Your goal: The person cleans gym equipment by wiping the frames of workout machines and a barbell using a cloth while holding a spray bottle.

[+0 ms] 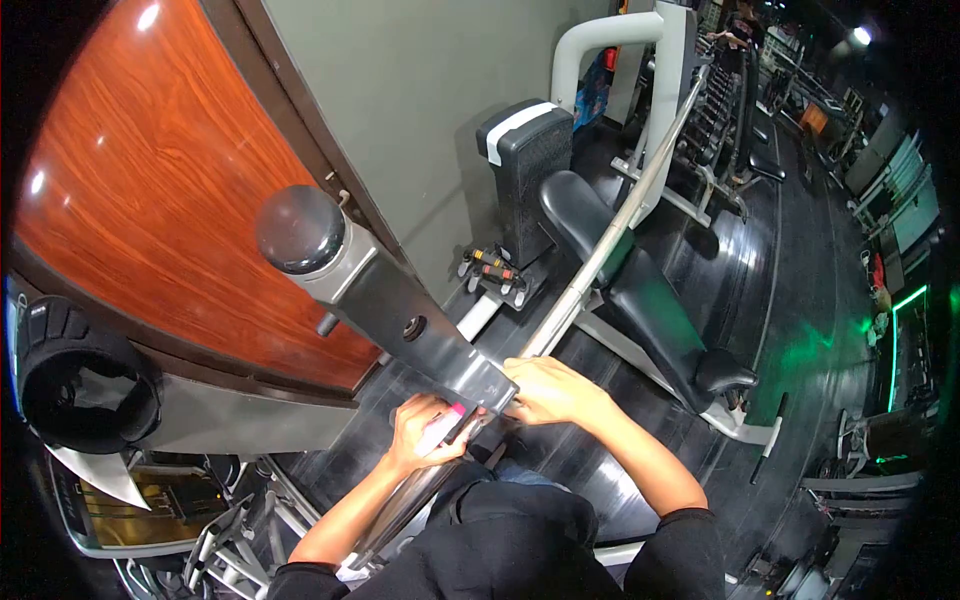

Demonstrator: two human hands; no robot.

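Observation:
A dark metal beam (pixel 405 325) with a round black cap (pixel 300 229) and a bolt in its side rises at centre. My left hand (pixel 425 432) is closed below the beam's near end, around a small white thing with a pink end (pixel 440 425) whose kind I cannot make out. My right hand (pixel 555 390) is closed at the other side of that end, its fingertips partly hidden behind the metal. Whether it grips the beam or something small is unclear. A long silver bar (pixel 610 240) passes just behind my hands.
A padded black bench (pixel 655 310) stands to the right, beside a black upright pad (pixel 530 165) with a white strip. Dumbbell racks (pixel 710 115) line the far wall, with a person (pixel 740 25) near them. A wood panel (pixel 170 180) is close at left, above a black round holder (pixel 85 385).

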